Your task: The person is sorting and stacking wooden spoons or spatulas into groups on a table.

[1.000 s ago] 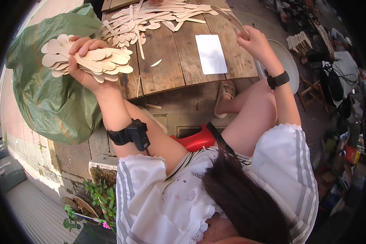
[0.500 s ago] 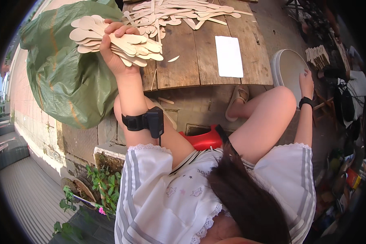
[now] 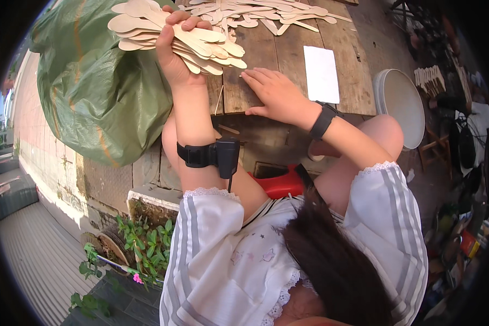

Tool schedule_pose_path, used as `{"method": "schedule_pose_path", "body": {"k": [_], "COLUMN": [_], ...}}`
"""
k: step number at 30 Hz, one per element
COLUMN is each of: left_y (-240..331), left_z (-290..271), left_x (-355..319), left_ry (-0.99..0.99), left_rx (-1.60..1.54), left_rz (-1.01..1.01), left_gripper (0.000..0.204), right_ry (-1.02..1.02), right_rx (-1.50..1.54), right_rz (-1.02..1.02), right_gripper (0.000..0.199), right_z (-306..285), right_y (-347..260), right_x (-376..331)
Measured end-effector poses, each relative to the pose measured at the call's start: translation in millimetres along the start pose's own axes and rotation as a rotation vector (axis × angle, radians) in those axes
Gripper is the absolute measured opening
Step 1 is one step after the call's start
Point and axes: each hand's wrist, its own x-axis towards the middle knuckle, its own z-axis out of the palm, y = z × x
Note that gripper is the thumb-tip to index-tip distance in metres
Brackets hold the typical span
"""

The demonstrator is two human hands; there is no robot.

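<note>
**Wooden Spoon Bundle: Hand Status**

The left grip point(image 3: 174, 62) is clenched around a bundle of wooden spoons point(image 3: 201, 46) at 11 o'clock in the view. The right grip point(image 3: 280, 98), at 1 o'clock, is released, fingers extended over the table point(image 3: 290, 50); contact with it cannot be determined. Loose spoons point(image 3: 244, 10) lie on the table at 12 o'clock. A white sheet point(image 3: 321, 76) lies at 2 o'clock from the right grip. A green sack point(image 3: 108, 92) stands at 10 o'clock.
</note>
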Motion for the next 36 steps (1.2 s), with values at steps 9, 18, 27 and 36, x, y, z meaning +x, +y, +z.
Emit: {"method": "schedule_pose_path", "body": {"k": [9,18,27,36], "left_y": [22.2,27.5,21.0,31.2], "left_z": [6.0,3.7,4.0,11.3], "left_x": [-4.0,-5.2,-4.6,-6.7], "left_ry": [-0.045,-0.059,-0.052,-0.016], "left_rx": [-0.065,-0.04,-0.959,-0.796], "left_rz": [0.043,0.141,-0.085,-0.001], "left_gripper": [0.038,0.037,0.041,0.038], "right_ry": [0.002,-0.031,0.14,0.107], "right_rx": [-0.029,0.268,0.135,-0.122], "right_rz": [-0.066,-0.123,-0.087,-0.286], "right_gripper": [0.056,0.025,0.04,0.02], "right_z": [5.9,-5.1,35.6,44.7], "right_y": [-13.3,-20.9,-49.6,-61.5], "right_x": [-6.9,-12.8,14.9,35.8]}}
